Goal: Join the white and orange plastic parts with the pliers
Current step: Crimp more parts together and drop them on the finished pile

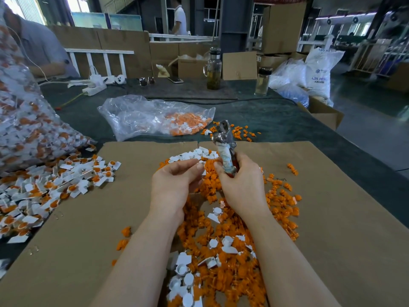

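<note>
My right hand [240, 185] grips the pliers [224, 144] by their wrapped handles; my left hand [174, 185] pinches a small, light, stiff white part [202, 171], best held by its edges.

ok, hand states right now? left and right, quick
Left hand: fingers curled, pinching something small at the fingertips; cannot tell what.
Right hand: closed on the pliers by the handles, head pointing up and away.

This is a factory assembly hall: tall stacked brown cardboard cartons [281, 25], a white woven sack printed "ABS RESIN" [318, 69], dark steel columns [234, 21], and a long dark-covered worktable [276, 120] heaped with small orange plastic parts [221, 238] in bulk.
</note>
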Demonstrator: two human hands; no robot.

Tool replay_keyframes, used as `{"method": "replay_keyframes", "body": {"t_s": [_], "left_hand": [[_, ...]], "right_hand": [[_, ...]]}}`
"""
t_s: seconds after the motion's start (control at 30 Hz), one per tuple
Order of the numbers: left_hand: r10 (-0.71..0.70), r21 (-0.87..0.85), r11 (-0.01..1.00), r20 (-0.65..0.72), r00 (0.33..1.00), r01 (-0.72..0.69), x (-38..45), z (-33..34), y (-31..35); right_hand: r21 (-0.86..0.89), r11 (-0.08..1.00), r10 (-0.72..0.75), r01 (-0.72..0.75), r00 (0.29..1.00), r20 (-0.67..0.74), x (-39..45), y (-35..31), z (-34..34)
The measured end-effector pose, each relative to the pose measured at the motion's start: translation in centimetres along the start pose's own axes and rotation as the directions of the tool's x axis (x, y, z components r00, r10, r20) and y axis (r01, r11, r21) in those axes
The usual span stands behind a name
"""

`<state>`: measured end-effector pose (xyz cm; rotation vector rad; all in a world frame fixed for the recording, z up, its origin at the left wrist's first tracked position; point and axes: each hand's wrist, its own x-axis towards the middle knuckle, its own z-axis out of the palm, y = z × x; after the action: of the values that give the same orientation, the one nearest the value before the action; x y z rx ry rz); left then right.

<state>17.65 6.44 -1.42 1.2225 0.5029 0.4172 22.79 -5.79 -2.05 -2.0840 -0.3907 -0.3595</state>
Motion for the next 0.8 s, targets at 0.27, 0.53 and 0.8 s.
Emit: {"method": "replay_keyframes", "body": {"t_s": [0.27,0.53,0.8], "left_hand": [[-0.055,-0.129,0.990,0.059,0.997,0.062,-0.14,-0.14,0.35],[-0.032,-0.089,0.996,-0.010,0.999,0.031,-0.48,0.07,0.43],[0.128,0.184,0.976,-0.057,0.990,-0.116,-0.64,0.60,0.24]], "right_hand": [[0.007,1.000,-0.013,0.013,1.000,0.019,-0.24,-0.41,-0.06],[0.011,0.999,-0.043,0.043,0.999,0.011,-0.35,-0.39,-0.09],[-0.017,0.997,-0.075,0.075,0.997,-0.022,-0.37,-0.31,-0.10]]}}
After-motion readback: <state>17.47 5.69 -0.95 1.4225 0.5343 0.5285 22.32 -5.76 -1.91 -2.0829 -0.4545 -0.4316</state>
